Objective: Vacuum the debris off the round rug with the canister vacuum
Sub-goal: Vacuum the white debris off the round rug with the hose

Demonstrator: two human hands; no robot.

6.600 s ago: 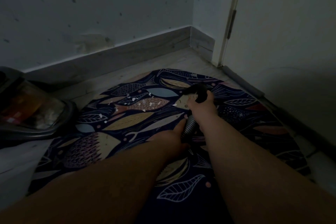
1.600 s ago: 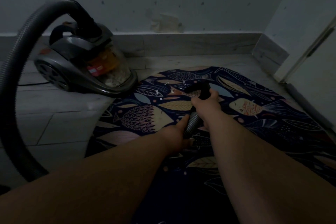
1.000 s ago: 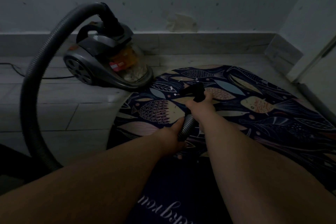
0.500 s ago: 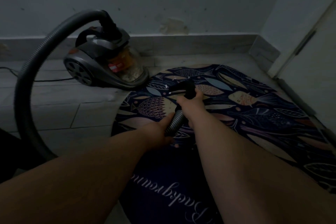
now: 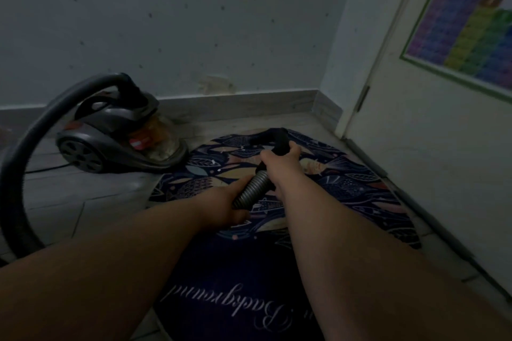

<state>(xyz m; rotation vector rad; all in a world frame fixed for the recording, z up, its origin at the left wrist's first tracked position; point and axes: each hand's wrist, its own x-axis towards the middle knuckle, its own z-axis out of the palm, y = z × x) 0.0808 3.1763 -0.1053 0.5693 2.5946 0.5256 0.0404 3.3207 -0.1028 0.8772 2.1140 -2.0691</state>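
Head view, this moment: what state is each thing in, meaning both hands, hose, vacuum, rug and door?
left hand, grips the ribbed hose
right hand, grips the black nozzle
canister vacuum, upright on the floor beside the rug, debris in its clear bin
round rug, flat, a few white specks near the nozzle
door, shut

You faced a navy round rug patterned with cream, orange and pale-blue fish and leaves, plus white script lettering. Your canister vacuum was dark grey with orange-red accents; its ribbed hose was grey
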